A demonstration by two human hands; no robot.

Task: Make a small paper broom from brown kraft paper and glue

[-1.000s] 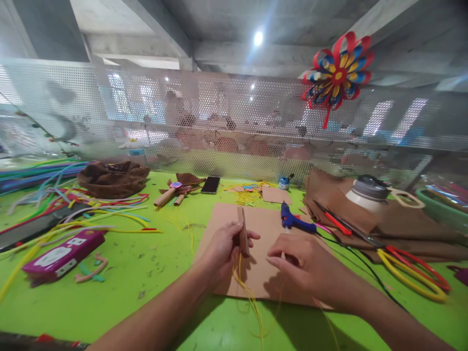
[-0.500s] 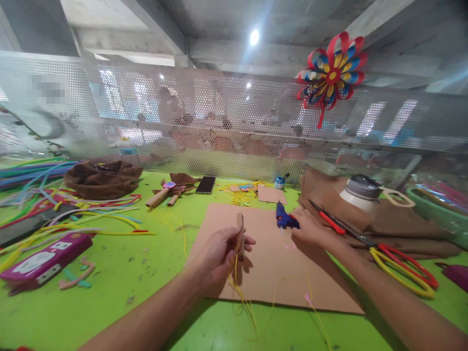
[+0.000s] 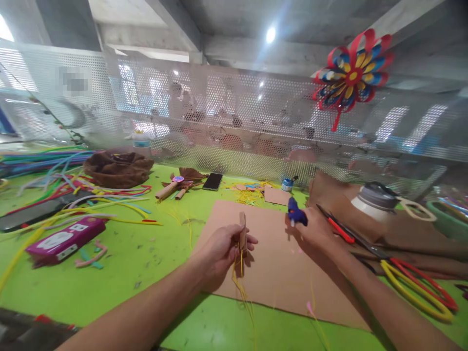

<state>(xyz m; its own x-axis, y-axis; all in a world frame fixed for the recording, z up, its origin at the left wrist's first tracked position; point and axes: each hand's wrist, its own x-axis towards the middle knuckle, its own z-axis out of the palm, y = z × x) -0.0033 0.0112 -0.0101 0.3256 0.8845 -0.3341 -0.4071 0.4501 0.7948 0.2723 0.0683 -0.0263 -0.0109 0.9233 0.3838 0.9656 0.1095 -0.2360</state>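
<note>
Currently, a folded brown strip [image 3: 243,231] is pinched in the fingers of the left hand [image 3: 221,248] above the cardboard sheet [image 3: 270,278], yellow threads [image 3: 242,288] trailing below. A blue glue gun [image 3: 297,215] is grasped by the right hand's [image 3: 319,228] fingers at the sheet's far right corner; contact can't be told. Scissors [image 3: 375,250] are seen right of the sheet, a smartphone [image 3: 212,182] beyond its far left corner.

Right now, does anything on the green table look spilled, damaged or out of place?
I see nothing clearly spilled or broken. Untidy, though: a tangle of yellow strands lies scattered behind the cardboard sheet, and dark marks dot the otherwise plain green tabletop.
</note>
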